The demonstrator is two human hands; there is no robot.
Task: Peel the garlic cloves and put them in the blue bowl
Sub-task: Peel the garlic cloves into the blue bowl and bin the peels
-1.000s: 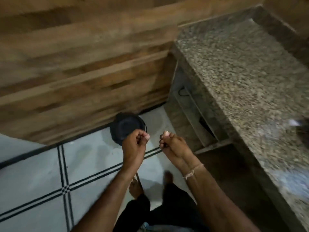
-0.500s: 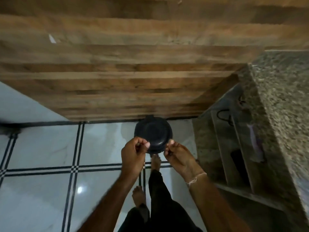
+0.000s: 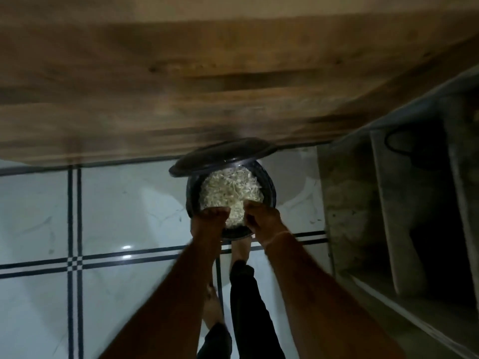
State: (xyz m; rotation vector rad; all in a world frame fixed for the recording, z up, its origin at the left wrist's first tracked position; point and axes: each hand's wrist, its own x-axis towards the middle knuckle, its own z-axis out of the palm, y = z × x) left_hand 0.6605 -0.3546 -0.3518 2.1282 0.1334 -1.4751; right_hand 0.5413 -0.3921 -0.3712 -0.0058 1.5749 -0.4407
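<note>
Left hand [image 3: 211, 217] and right hand [image 3: 259, 216] bunch over the open bin [image 3: 270, 195]; what either grip holds, I cannot tell. A good clove might drop among the skins [image 3: 230, 187].

Left hand [image 3: 211, 218] grip unclear, wooden panel [image 3: 181, 81] blurred

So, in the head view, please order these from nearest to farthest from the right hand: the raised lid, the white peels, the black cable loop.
1. The white peels, in the bin just beneath the right hand.
2. The raised lid, behind the peels.
3. The black cable loop, in the shelf unit far to the right.
</note>
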